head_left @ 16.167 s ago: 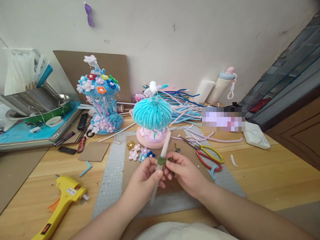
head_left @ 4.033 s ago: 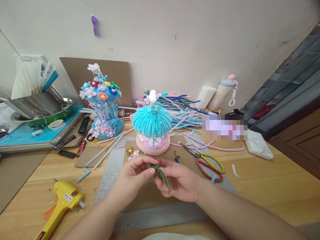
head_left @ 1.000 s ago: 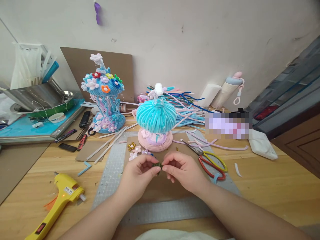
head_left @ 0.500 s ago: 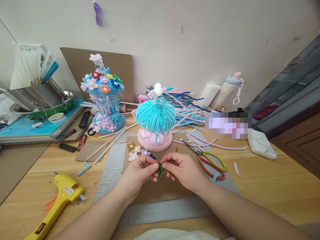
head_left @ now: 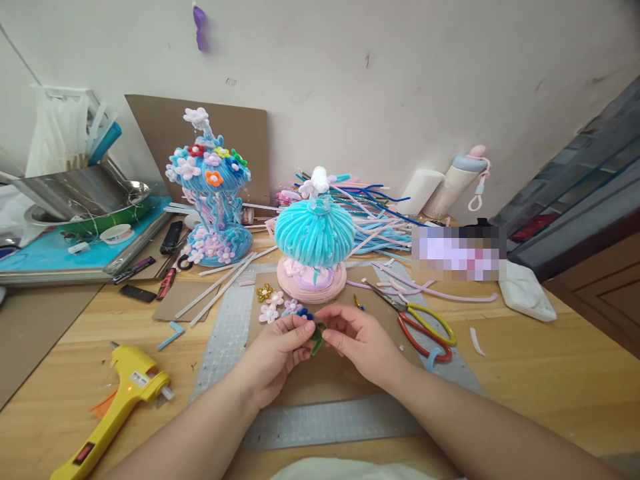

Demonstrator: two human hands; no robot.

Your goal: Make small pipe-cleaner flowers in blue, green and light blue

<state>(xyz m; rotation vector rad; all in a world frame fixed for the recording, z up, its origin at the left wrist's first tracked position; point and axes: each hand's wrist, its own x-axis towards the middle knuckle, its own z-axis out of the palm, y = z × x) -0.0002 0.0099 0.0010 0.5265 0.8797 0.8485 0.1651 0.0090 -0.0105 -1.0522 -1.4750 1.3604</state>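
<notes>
Between my fingertips is a small dark green pipe cleaner, bent into a looped shape. My left hand pinches it from one side, and my right hand grips it from the other. Fingers hide part of its outline. Just beyond my hands stands a turquoise pipe-cleaner dome on a round pink base, topped by a white and lilac flower. Several small pipe-cleaner flowers in gold, pink, lilac and blue lie by my left hand.
Scissors with red and yellow handles lie at the right. A yellow glue gun rests at the left. Behind stand a decorated blue pipe-cleaner piece and a pile of pipe cleaners. Cardboard covers part of the cutting mat.
My right fingers have shifted slightly around the green pipe cleaner, which has turned a little between both hands. The whole view has moved slightly.
</notes>
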